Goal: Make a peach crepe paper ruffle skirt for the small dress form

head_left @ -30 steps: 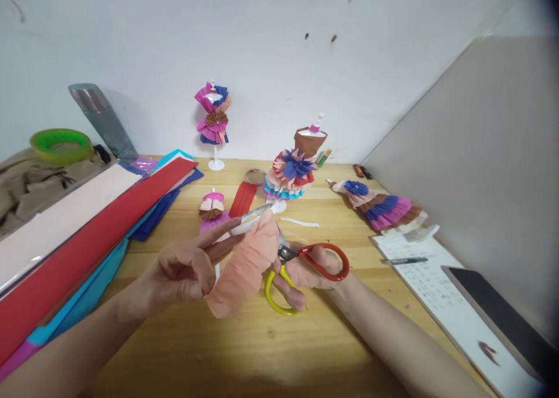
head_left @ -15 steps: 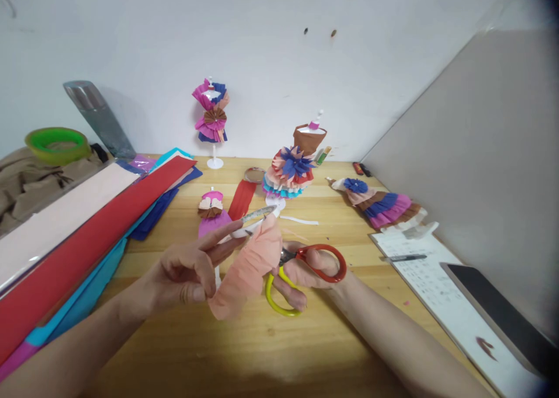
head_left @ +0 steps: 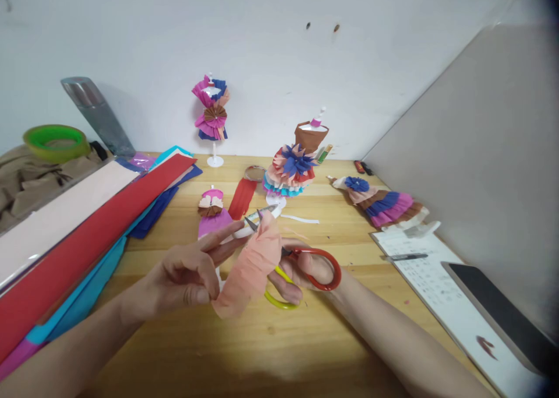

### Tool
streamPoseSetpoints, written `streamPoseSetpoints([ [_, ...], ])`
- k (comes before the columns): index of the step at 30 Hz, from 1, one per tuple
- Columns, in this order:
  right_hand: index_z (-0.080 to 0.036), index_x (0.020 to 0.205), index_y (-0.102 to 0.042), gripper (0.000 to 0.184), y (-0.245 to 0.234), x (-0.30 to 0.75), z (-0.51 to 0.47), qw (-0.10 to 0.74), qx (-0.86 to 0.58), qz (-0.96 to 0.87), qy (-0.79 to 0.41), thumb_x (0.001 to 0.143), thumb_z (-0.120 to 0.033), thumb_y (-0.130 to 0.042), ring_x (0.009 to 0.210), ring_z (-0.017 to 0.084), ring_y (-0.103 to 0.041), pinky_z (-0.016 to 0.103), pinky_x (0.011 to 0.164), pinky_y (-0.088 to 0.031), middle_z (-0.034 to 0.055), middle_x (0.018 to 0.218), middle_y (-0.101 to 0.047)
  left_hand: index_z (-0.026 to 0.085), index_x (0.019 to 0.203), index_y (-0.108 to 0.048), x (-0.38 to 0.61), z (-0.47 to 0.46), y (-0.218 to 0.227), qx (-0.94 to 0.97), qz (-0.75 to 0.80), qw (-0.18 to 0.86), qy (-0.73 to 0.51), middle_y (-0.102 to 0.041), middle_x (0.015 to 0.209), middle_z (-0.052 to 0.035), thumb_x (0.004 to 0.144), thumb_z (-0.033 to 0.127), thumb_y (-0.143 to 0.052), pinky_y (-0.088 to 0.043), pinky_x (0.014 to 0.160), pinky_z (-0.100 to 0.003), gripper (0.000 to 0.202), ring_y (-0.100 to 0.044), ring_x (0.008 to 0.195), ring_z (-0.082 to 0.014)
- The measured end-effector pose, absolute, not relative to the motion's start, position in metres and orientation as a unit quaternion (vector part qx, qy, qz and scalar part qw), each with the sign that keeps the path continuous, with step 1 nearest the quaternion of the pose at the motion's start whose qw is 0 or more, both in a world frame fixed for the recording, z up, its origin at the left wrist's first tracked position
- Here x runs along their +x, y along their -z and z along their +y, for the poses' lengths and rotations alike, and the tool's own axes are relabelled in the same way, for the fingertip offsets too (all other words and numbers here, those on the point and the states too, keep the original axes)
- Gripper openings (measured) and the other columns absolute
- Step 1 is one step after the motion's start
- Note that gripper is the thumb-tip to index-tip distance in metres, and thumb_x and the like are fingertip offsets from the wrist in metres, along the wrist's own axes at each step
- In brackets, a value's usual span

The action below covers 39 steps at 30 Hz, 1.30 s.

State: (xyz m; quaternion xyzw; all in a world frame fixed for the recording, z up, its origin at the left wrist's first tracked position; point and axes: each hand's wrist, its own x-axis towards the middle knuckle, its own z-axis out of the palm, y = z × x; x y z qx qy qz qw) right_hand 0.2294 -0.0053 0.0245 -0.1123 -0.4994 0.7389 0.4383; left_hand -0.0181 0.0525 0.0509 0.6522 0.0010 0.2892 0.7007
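Observation:
My left hand [head_left: 186, 275] pinches the lower left end of a crinkled peach crepe paper piece [head_left: 251, 264] between thumb and fingers, with other fingers stretched toward the paper's upper edge. The fingers of my right hand [head_left: 301, 273] are in the loops of a pair of scissors [head_left: 317, 268], one loop red and the other yellow. The paper hides the middle of the scissors. Two slightly parted blade tips stick out past its upper left edge. Behind the paper lies a white tape roll [head_left: 271, 212], partly covered.
Small paper-dressed mannequins [head_left: 213, 115] [head_left: 294, 162] stand at the back; a pink-dressed figure [head_left: 212, 208] is nearer. A striped paper dress [head_left: 379, 203] lies right, by a written sheet [head_left: 419, 278] with a pen and phone [head_left: 489, 305]. Crepe paper packs [head_left: 94, 238] fill the left side.
The scissors have shifted slightly left and up, so their blade tips show more clearly beyond the peach paper. My left hand keeps its pinch, almost in the same place.

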Motion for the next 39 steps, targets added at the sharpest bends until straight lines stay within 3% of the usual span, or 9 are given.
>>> streamPoseSetpoints([
  [4, -0.016, 0.089, -0.053, 0.048, -0.025, 0.228, -0.008, 0.456, -0.152, -0.489, -0.727, 0.084, -0.063, -0.058, 0.034, 0.004, -0.037, 0.018, 0.036, -0.029, -0.0072, 0.056, -0.047, 0.015, 0.081, -0.072, -0.018, 0.051, -0.053, 0.644, 0.013, 0.706, -0.296, -0.044, 0.15, -0.0082, 0.085, 0.018, -0.067, -0.026, 0.116, -0.054, 0.007, -0.021, 0.144, -0.04],
  [9, -0.016, 0.091, -0.054, 0.049, -0.021, 0.225, -0.008, 0.446, -0.136, -0.491, -0.736, 0.085, -0.065, -0.056, 0.032, 0.003, -0.028, 0.016, 0.033, -0.03, -0.0099, 0.05, -0.04, 0.016, 0.08, -0.072, -0.017, 0.05, -0.053, 0.642, 0.013, 0.707, -0.296, -0.038, 0.155, -0.0055, 0.087, 0.021, -0.066, -0.022, 0.117, -0.053, 0.01, -0.017, 0.146, -0.0379],
  [14, -0.013, 0.099, -0.057, 0.049, -0.024, 0.237, -0.005, 0.444, -0.183, -0.539, -0.692, 0.087, -0.061, -0.057, 0.033, 0.004, -0.031, 0.017, 0.036, -0.03, -0.01, 0.048, -0.04, 0.016, 0.078, -0.072, -0.018, 0.051, -0.049, 0.584, 0.042, 0.752, -0.301, -0.031, 0.158, -0.0071, 0.082, 0.02, -0.072, -0.028, 0.115, -0.053, 0.004, -0.023, 0.144, -0.0392],
  [18, -0.015, 0.099, -0.058, 0.046, -0.037, 0.251, -0.005, 0.408, -0.326, -0.611, -0.596, 0.081, -0.056, -0.066, 0.046, 0.006, -0.034, 0.02, 0.044, -0.027, -0.0063, 0.062, -0.044, 0.016, 0.077, -0.072, -0.017, 0.053, -0.049, 0.583, 0.043, 0.747, -0.316, -0.031, 0.158, -0.0078, 0.083, 0.022, -0.071, -0.029, 0.114, -0.056, 0.009, -0.026, 0.144, -0.0401],
  [22, -0.017, 0.087, -0.052, 0.046, -0.053, 0.259, -0.006, 0.388, -0.396, -0.685, -0.473, 0.078, -0.06, -0.067, 0.063, 0.011, -0.038, 0.024, 0.056, -0.031, -0.0012, 0.078, -0.044, 0.016, 0.074, -0.072, -0.017, 0.056, -0.055, 0.633, 0.048, 0.7, -0.327, -0.035, 0.156, -0.0087, 0.084, 0.024, -0.07, -0.018, 0.118, -0.057, 0.013, -0.02, 0.146, -0.0389],
  [29, -0.016, 0.087, -0.055, 0.04, -0.079, 0.278, -0.006, 0.246, -0.487, -0.771, -0.327, 0.084, -0.056, -0.058, 0.065, 0.014, -0.042, 0.026, 0.06, -0.035, 0.0007, 0.074, -0.052, 0.016, 0.079, -0.071, -0.029, 0.07, -0.062, 0.654, 0.065, 0.669, -0.346, -0.035, 0.156, -0.0087, 0.085, 0.019, -0.067, -0.025, 0.116, -0.057, 0.008, -0.03, 0.142, -0.0394],
  [33, -0.018, 0.105, -0.063, 0.031, -0.071, 0.287, -0.003, 0.103, -0.575, -0.772, -0.249, 0.081, -0.038, -0.064, 0.075, 0.02, -0.058, 0.027, 0.065, -0.04, 0.007, 0.089, -0.067, 0.017, 0.083, -0.073, -0.036, 0.077, -0.074, 0.691, 0.053, 0.634, -0.345, -0.035, 0.156, -0.007, 0.086, 0.021, -0.066, -0.027, 0.116, -0.056, 0.008, -0.032, 0.141, -0.0398],
  [36, -0.024, 0.128, -0.057, 0.053, -0.059, 0.286, -0.002, 0.002, -0.624, -0.756, -0.199, 0.076, -0.019, -0.059, 0.09, 0.026, -0.065, 0.03, 0.071, -0.042, 0.0093, 0.106, -0.071, 0.017, 0.079, -0.072, -0.039, 0.076, -0.084, 0.718, 0.063, 0.609, -0.33, -0.036, 0.156, -0.0063, 0.086, 0.02, -0.065, -0.027, 0.116, -0.057, 0.011, -0.028, 0.143, -0.0406],
  [39, -0.028, 0.138, -0.05, 0.068, -0.056, 0.28, -0.005, -0.033, -0.638, -0.75, -0.169, 0.072, -0.013, -0.057, 0.086, 0.026, -0.067, 0.03, 0.068, -0.041, 0.0074, 0.103, -0.072, 0.016, 0.076, -0.072, -0.037, 0.072, -0.088, 0.732, 0.055, 0.603, -0.311, -0.035, 0.156, -0.0071, 0.086, 0.017, -0.064, -0.026, 0.116, -0.058, 0.012, -0.024, 0.144, -0.0413],
])
